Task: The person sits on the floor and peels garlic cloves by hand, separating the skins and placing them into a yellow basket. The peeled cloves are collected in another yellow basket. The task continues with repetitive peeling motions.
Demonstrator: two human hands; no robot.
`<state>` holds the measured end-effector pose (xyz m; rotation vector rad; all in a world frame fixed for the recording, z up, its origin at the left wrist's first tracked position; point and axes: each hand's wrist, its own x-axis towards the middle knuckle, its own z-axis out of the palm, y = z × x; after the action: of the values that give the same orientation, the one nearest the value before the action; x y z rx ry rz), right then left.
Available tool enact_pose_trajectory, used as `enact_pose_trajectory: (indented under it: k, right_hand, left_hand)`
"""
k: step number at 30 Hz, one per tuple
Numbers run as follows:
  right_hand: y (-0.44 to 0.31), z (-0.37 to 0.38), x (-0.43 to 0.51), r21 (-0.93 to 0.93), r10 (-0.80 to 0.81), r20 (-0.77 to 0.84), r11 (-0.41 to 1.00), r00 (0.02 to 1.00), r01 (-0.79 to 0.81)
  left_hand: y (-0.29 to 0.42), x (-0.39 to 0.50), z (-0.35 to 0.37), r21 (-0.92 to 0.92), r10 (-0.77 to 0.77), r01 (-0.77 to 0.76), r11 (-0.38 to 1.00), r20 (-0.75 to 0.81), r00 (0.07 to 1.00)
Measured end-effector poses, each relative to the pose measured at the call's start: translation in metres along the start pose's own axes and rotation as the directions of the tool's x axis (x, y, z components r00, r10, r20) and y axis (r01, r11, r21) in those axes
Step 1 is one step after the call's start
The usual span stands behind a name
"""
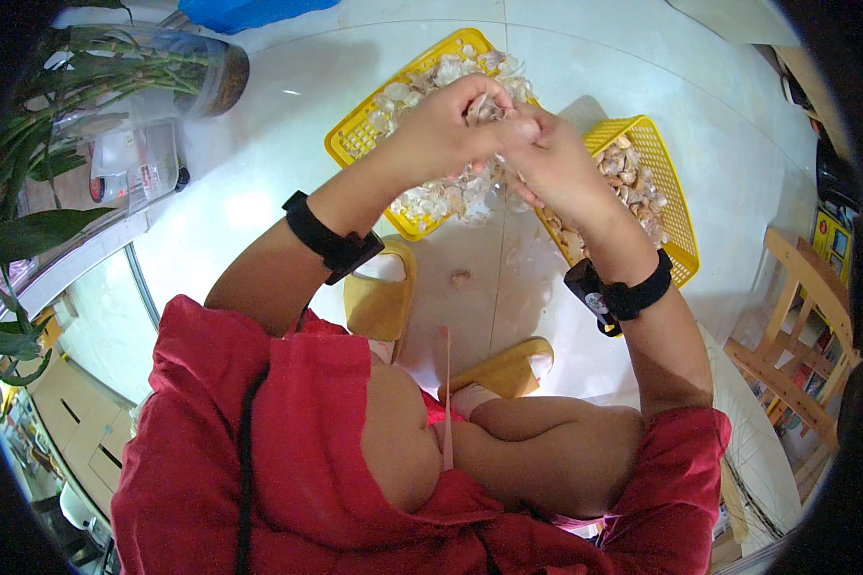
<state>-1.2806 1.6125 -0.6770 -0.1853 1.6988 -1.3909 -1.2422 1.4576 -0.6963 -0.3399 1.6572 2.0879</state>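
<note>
My left hand is raised over a yellow plastic basket of papery garlic skins. Between its thumb and curled forefinger sits a piece of garlic in whitish skin. Pressed against the left thumb from the right is my right hand, its thumb and forefinger bent inward. Whatever the right fingertips pinch is hidden by the overlapping hands. Below and right of that hand stands a second yellow basket, filled with garlic cloves in brownish skins. My right forearm covers part of it.
Both baskets stand on a pale tiled floor, where a loose scrap lies near my yellow slippers. Stems fill a clear vase at upper left. A wooden chair stands at right. Black straps circle both wrists.
</note>
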Motion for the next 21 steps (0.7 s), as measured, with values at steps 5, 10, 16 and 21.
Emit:
enact_pose_trajectory:
  k: [5, 10, 16, 21]
  right_hand:
    - [0.002, 0.003, -0.003, -0.033, -0.004, 0.017, 0.999, 1.000, 0.005]
    - [0.002, -0.002, -0.010, 0.124, -0.025, 0.082, 0.992, 0.996, 0.015]
    - [0.008, -0.010, -0.006, 0.226, 0.049, 0.200, 0.970, 0.978, -0.095]
    - [0.012, -0.009, -0.002, 0.145, 0.113, 0.158, 0.980, 0.981, -0.136]
  left_hand:
    - [-0.007, -0.002, 0.012, 0.101, 0.151, -0.142, 0.985, -0.086, 0.985]
    - [-0.007, -0.003, 0.001, 0.001, 0.024, -0.024, 1.000, -0.005, 1.000]
    - [-0.003, 0.003, -0.014, -0.046, -0.102, 0.109, 0.993, 0.137, 0.985]
    - [-0.005, 0.003, -0.015, 0.022, -0.118, 0.117, 0.993, 0.113, 0.987]
